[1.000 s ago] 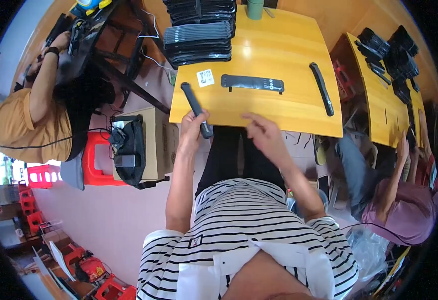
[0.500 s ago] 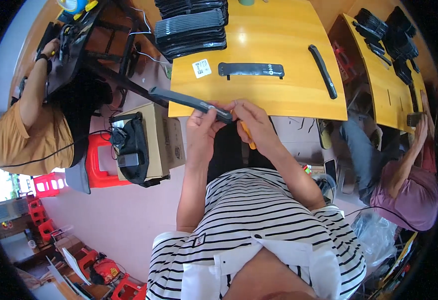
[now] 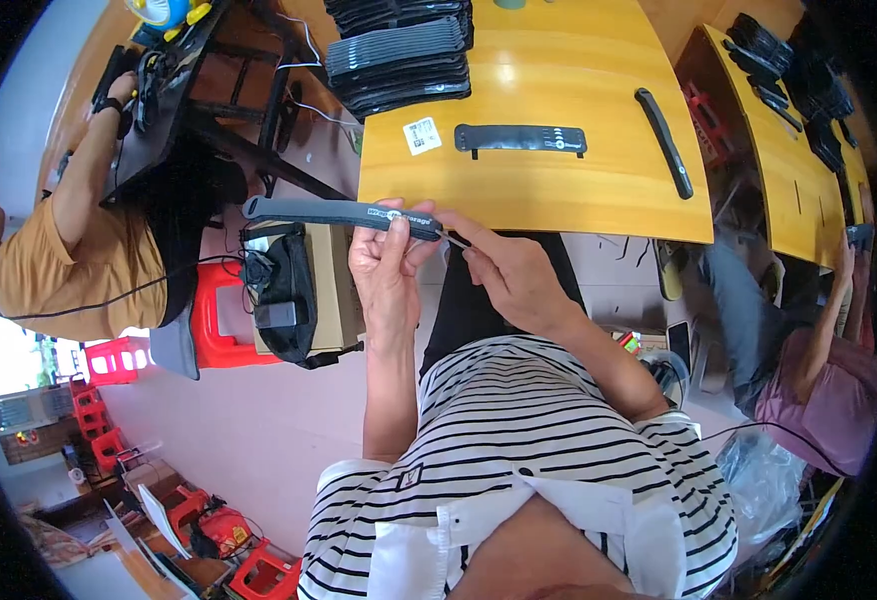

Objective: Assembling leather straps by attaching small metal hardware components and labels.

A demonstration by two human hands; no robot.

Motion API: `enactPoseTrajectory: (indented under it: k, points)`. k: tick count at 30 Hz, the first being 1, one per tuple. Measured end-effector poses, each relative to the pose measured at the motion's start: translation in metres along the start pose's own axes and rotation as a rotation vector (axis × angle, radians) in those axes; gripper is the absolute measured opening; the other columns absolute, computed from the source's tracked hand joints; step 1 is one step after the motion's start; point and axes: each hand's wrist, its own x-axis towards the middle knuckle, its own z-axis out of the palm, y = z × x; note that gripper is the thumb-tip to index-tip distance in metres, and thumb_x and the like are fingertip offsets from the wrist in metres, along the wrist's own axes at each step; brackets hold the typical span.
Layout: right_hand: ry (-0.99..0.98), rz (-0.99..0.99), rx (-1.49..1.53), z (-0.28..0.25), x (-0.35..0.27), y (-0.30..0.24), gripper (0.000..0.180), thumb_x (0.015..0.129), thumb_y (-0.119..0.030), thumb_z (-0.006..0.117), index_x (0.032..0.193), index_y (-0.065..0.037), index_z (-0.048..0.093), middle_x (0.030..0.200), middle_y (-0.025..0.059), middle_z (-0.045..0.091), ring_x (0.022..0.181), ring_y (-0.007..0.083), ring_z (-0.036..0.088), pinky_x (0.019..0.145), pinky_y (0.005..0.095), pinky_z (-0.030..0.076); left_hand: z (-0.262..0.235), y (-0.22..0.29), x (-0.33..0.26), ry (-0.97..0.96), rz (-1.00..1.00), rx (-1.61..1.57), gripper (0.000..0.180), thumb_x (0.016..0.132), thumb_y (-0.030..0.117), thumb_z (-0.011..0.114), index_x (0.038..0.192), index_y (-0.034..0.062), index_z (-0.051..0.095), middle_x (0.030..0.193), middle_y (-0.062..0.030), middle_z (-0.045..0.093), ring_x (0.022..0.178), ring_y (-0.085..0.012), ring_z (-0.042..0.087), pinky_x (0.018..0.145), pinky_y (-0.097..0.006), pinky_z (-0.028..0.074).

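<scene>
Between the thumb and fingers of my left hand (image 3: 387,265) is a grey-black strap (image 3: 309,209) with pale lettering and a rounded, slotted far end. It stretches out to the left, in front of the table's near edge. My right hand (image 3: 519,280) is closed round a small tool whose thin metal tip (image 3: 454,240) points at the strap's right end. The tool's handle is hidden by my fingers now; it showed orange earlier. On the yellow table (image 3: 599,190) lies a flat black strap (image 3: 519,139) with two small tabs, and a narrower black strap (image 3: 665,145) rests slantwise at the right.
Stacks of black and grey straps (image 3: 399,60) stand at the table's far left, near a white label (image 3: 422,136). A cardboard box (image 3: 334,300) with a black bag (image 3: 284,290) on it is at my left. People work on both sides.
The strap in my left hand has swung closer to level and moved slightly left. My right hand has turned palm-down, hiding the orange handle, and the tool's metal tip now shows at the strap's end.
</scene>
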Motion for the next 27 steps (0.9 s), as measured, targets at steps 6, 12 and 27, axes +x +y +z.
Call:
enactPoseTrajectory:
  k: [6,12,27]
  points:
    - [0.19,-0.239,-0.187,0.005,-0.002,0.003,0.049,0.08,0.002,0.051,0.127,-0.014,0.047,0.063,0.0124,0.054,0.055,0.0239,0.055,0.055,0.0307,0.044,-0.002,-0.003,-0.002,0.03,0.024,0.071,0.02,0.088,0.007,0.053,0.106,0.0,0.05,0.096,-0.0198,0.062,0.081,-0.0174,0.064,0.067,-0.027,0.056]
    - [0.051,-0.071,-0.057,0.004,-0.002,0.003,0.046,0.083,0.0,0.049,0.127,-0.012,0.046,0.06,0.0115,0.051,0.053,0.0225,0.054,0.055,0.0299,0.044,-0.003,-0.005,0.0,0.045,0.047,0.091,0.02,0.087,0.007,0.054,0.106,0.0003,0.05,0.096,-0.0192,0.062,0.081,-0.017,0.064,0.067,-0.025,0.056]
    - [0.009,0.074,0.396,0.007,-0.003,0.009,0.044,0.088,-0.004,0.042,0.131,-0.013,0.043,0.057,0.0001,0.048,0.049,0.0053,0.043,0.048,0.0192,0.036,0.012,-0.01,-0.01,0.046,0.204,0.222,0.022,0.084,-0.003,0.052,0.106,-0.0011,0.047,0.103,-0.0192,0.06,0.09,-0.017,0.061,0.074,-0.025,0.053]
